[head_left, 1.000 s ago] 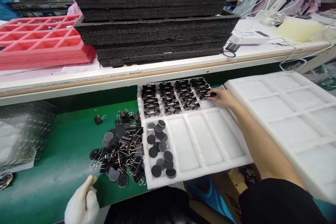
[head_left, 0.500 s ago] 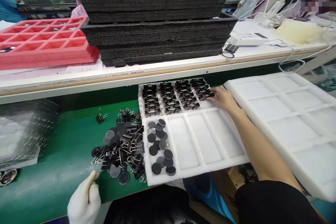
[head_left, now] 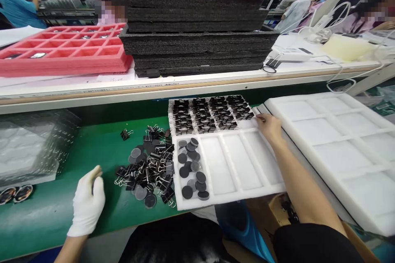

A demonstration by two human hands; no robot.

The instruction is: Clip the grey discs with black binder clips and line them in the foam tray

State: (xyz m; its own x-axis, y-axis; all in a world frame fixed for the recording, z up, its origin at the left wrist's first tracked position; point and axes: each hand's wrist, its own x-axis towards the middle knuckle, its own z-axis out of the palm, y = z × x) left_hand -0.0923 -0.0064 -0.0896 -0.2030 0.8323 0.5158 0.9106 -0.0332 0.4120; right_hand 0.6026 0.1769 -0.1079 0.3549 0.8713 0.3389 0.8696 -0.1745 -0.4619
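My right hand, bare, is closed in a pinch at the right end of the rows of black binder clips. Its fingertips meet at the wire handle of the end binder clip. These clips stand in several columns across the far part of a white foam tray. Round dark discs fill the tray's left compartment. Over the green mat, my left hand wears a white glove, its thumb and forefinger apart with nothing between them. Right of it lies a loose heap of binder clips mixed with discs.
Another white foam tray stands at the right. Stacked clear plastic trays sit at the left. On the shelf are a red foam tray and a tall stack of black foam. People work in the background.
My left hand has moved forward and left, and its thumb has come away from the forefinger. My right hand has shifted slightly right and down at the clip rows. The view has shifted a little.
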